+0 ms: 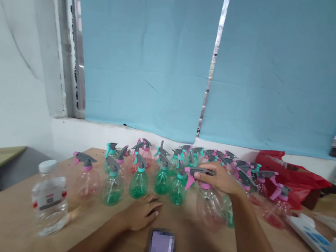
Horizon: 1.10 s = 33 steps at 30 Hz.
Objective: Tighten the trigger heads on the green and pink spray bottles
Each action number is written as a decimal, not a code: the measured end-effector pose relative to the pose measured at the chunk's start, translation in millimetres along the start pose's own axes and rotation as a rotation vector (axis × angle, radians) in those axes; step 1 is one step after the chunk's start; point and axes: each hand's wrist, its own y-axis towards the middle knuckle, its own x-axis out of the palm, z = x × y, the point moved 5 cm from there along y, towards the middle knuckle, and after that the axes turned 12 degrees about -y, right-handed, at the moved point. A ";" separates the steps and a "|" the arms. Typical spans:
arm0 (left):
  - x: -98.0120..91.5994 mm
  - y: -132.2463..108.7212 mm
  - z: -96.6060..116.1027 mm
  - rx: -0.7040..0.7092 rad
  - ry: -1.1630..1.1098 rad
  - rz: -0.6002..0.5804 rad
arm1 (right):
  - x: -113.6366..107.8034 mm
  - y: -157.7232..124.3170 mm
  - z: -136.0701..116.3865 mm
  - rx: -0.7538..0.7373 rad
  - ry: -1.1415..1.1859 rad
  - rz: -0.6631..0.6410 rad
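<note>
My right hand (218, 176) grips a clear pink spray bottle (210, 207) by its grey-and-pink trigger head. The bottle is slightly tilted and blurred, and I cannot tell whether its base touches the table. My left hand (141, 213) rests on the table with its fingers loosely apart, holding nothing. Just beyond it stand a green spray bottle (139, 183) and another green spray bottle (177, 189), both with grey-and-teal heads. A further green bottle is partly hidden behind my right wrist.
Several more pink and green spray bottles crowd the back of the brown table (114, 227). At the left stands a water bottle (50, 199). A phone (161, 250) lies at the front; a power strip (316, 238) and a red plastic bag (296, 175) are at the right.
</note>
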 end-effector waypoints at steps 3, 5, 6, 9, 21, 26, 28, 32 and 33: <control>-0.1 -0.2 -0.9 -0.003 -0.005 0.001 | -10.9 1.4 14.6 0.040 -0.142 0.188; -0.3 -0.4 -1.6 0.002 -0.003 0.006 | -13.2 3.3 23.8 0.074 -0.246 0.272; -0.5 -0.5 -1.7 0.006 0.001 0.008 | -13.0 4.4 28.6 0.098 -0.297 0.285; -1.6 -0.6 -0.5 0.019 0.004 0.010 | -9.4 7.2 40.9 0.162 -0.447 0.254; -3.7 -0.3 4.0 -0.028 -0.001 -0.024 | 4.3 11.0 66.0 0.335 -0.702 0.118; -4.1 -0.2 4.4 -0.032 0.000 -0.031 | 9.9 11.8 72.4 0.344 -0.701 0.117; -4.2 -0.5 4.1 -0.019 -0.003 -0.019 | 9.7 11.6 74.2 0.359 -0.704 0.125; -3.7 -1.2 3.0 0.017 -0.012 0.009 | 5.3 10.3 73.5 0.376 -0.698 0.127; -3.3 -1.2 2.4 0.017 -0.012 0.010 | 3.7 9.6 71.6 0.373 -0.692 0.119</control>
